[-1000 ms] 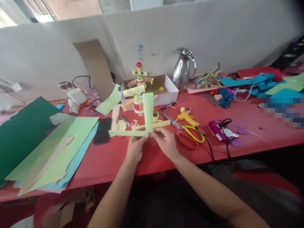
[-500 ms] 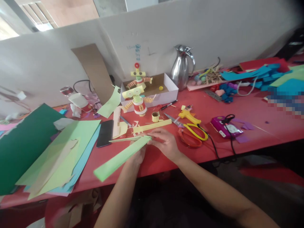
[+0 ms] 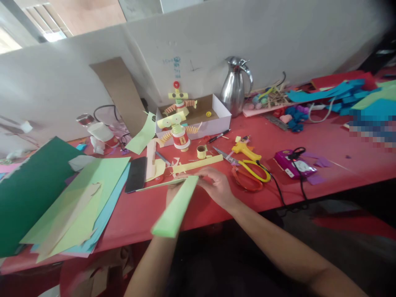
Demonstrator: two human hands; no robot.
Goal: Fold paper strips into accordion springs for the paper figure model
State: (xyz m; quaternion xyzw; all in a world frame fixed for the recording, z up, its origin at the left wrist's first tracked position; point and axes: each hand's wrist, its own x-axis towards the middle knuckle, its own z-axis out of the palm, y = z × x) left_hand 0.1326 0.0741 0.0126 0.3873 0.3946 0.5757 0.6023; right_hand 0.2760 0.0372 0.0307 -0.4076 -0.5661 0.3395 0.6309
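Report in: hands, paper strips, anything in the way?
Right hand pinching green paper strips where they meet; left hand mostly hidden behind them. Possible obstacle: smartphone, overlapped in view by the farther strip's end.

Matt green paper strip [image 3: 175, 208], glossy smooth metal jug [image 3: 233, 90]

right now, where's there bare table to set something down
Bare tabletop shows between the green paper stack and the left forearm, and between the steel jug and purple box. It is crowded beyond the right hand: scissors, glue gun, paper figures.
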